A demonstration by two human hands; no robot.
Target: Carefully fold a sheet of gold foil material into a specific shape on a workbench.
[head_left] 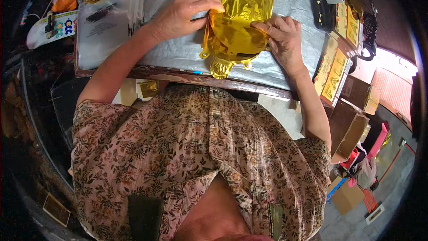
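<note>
1. A gold foil balloon (236,22) lies flat on the grey-covered table (178,49).
2. The left hand (180,15) has its fingers (209,4) pinched shut on the gold foil balloon's left edge.
3. The right hand (283,35) presses curled fingers (263,27) on its right edge.
4. Clear plastic bags (109,22) lie left of the gold foil balloon.

A grey-covered worktop (178,49) with a worn wooden edge is carrying a crinkled gold foil balloon (238,22), a clear plastic bag (109,22) and stacked gold packages (332,69).

Short-sleeved floral blouse (196,151), brown leaves on cream, bare forearms.
</note>
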